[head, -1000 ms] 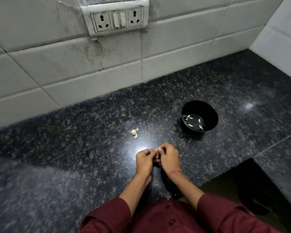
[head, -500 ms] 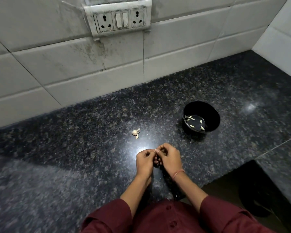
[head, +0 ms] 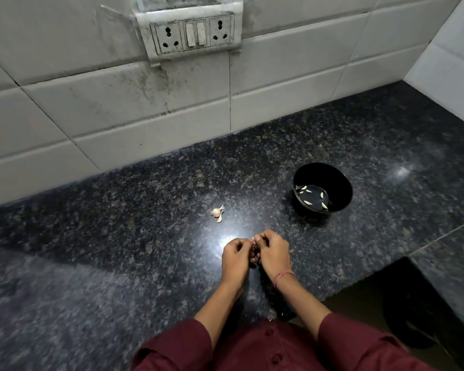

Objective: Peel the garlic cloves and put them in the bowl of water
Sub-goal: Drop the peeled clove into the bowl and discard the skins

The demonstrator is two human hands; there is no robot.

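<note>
My left hand (head: 236, 257) and my right hand (head: 273, 253) are pressed together just above the dark granite counter (head: 118, 250), fingertips pinching a small garlic clove (head: 253, 240) that is almost fully hidden between them. A black bowl (head: 340, 188) of water stands to the upper right of my hands, with several pale peeled cloves (head: 307, 202) floating in it. The rest of a small garlic bulb (head: 216, 211) lies on the counter to the upper left of my hands, with a loose clove beside it.
A white tiled wall (head: 145, 116) with a socket and switch plate (head: 192, 33) rises behind the counter, and another tiled wall closes the right corner. The counter's front edge steps back at lower right over a dark gap (head: 399, 303).
My hands have stayed together on the clove, with only small finger shifts. The camera view has drifted slightly.
</note>
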